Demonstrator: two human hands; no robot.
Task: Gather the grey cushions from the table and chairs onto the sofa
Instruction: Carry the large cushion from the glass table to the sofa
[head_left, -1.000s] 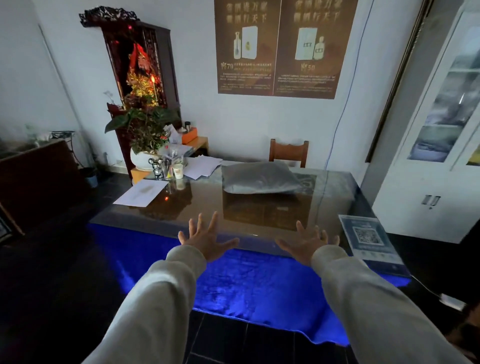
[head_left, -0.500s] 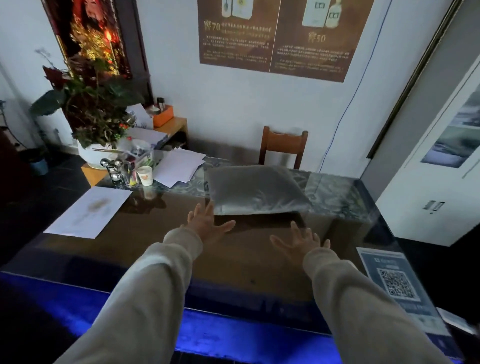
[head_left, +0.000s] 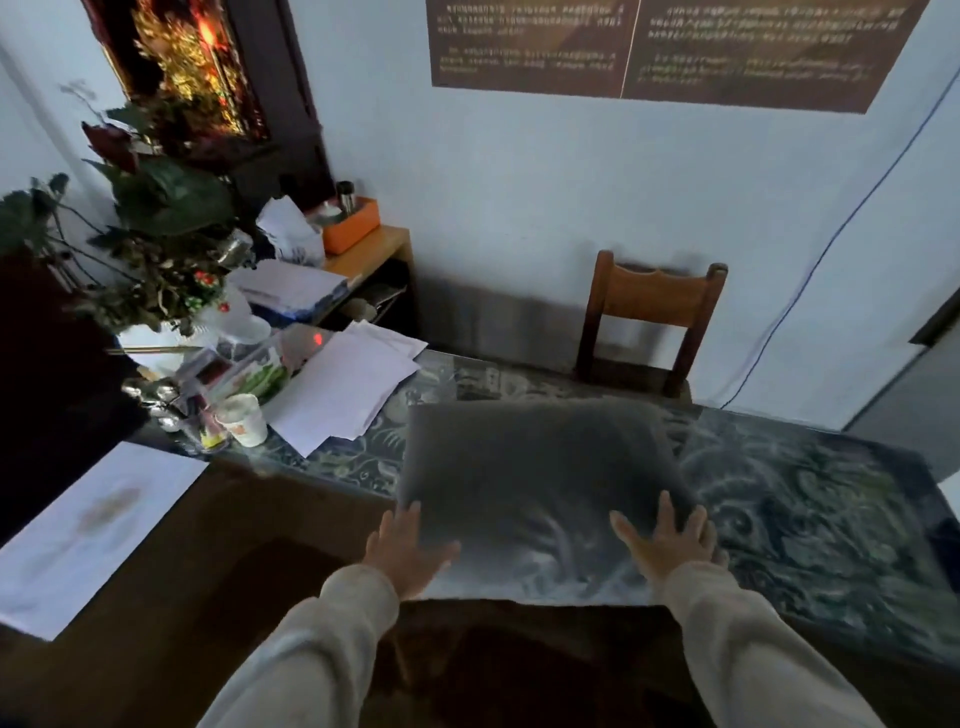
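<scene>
A grey cushion (head_left: 535, 467) lies flat on the glass-topped table (head_left: 831, 519), near its far side. My left hand (head_left: 405, 553) is at the cushion's near left corner, fingers spread and touching its edge. My right hand (head_left: 670, 545) rests with fingers apart on the cushion's near right part. Neither hand has closed on it. A wooden chair (head_left: 652, 322) stands behind the table against the wall; its seat is hidden. No sofa is in view.
Loose papers (head_left: 343, 389), a paper cup (head_left: 244, 418) and small clutter sit at the table's far left. A large sheet (head_left: 88, 525) lies at the left edge. A potted plant (head_left: 156, 244) and a side cabinet with an orange box (head_left: 350, 228) stand beyond.
I have moved closer to the table. Both hands have reached forward from short of the cushion to its near edge and now touch it.
</scene>
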